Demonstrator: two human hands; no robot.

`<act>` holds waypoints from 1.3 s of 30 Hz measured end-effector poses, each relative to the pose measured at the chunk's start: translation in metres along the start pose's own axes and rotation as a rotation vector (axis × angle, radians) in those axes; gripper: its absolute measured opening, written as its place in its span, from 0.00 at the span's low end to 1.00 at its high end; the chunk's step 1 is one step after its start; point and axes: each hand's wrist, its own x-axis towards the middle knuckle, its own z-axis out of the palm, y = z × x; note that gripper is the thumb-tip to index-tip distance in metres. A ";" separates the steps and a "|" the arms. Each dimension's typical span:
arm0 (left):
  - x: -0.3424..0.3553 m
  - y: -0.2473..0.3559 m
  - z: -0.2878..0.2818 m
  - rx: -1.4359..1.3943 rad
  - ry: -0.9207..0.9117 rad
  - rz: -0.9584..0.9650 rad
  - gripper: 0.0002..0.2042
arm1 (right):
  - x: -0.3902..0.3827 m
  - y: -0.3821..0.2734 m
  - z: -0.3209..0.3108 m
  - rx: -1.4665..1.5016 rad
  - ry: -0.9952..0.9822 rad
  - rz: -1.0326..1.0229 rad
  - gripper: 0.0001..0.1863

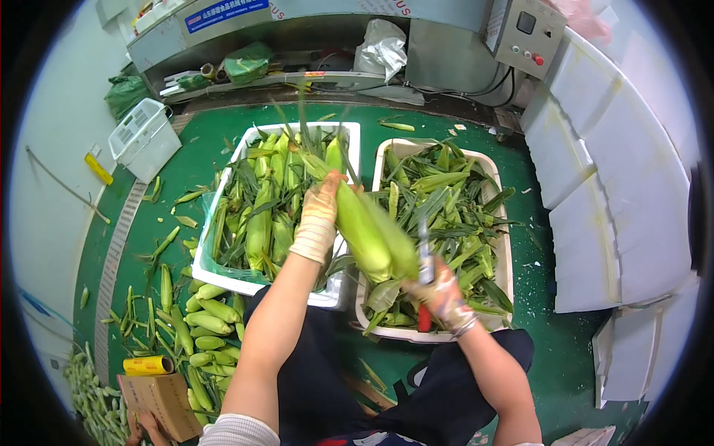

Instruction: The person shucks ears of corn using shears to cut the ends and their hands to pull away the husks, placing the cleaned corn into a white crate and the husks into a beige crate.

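My left hand (320, 215), in a striped knit glove, is closed around the narrow end of an unshucked corn ear (360, 234), tilted with its thick end toward me. A motion-smeared green shape, husk or a second ear, runs beside it to my right fingers. My gloved right hand (446, 299) grips a knife (425, 253), its blade pointing away from me and its red handle below the fist. Under the left hand stands a white foam box (354, 141) of unshucked corn. Below the right is a cream bin (508, 276) heaped with loose husks (446, 212).
Peeled-looking pale green ears (212, 318) lie piled on the green floor at left. Another person's hands (145, 425) touch a cardboard box (165, 401) at lower left. A white crate (145, 137) stands far left. White panels (595, 223) line the right; machinery with a control box (526, 33) is ahead.
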 end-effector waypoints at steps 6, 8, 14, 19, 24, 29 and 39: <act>-0.023 0.034 0.002 0.038 -0.449 -0.284 0.29 | 0.033 0.010 -0.065 -0.216 0.392 0.192 0.29; -0.021 0.025 0.001 -0.018 -0.389 -0.355 0.28 | 0.044 0.027 -0.074 -0.622 0.471 0.101 0.32; -0.022 -0.007 0.027 -0.168 -0.332 -0.365 0.29 | -0.012 0.008 0.008 0.382 -0.098 0.016 0.44; -0.043 -0.009 0.049 0.611 -0.476 -0.040 0.29 | -0.014 -0.002 0.019 0.062 0.011 -0.056 0.37; -0.046 -0.051 0.010 0.905 -0.409 0.109 0.34 | -0.016 -0.004 0.014 -0.229 -0.163 -0.121 0.42; -0.065 -0.016 0.044 1.790 -0.316 0.307 0.23 | -0.012 0.006 -0.029 -0.385 -0.137 -0.062 0.47; -0.083 -0.042 0.051 1.819 -0.479 0.318 0.21 | 0.003 0.001 -0.064 0.178 -0.296 0.200 0.15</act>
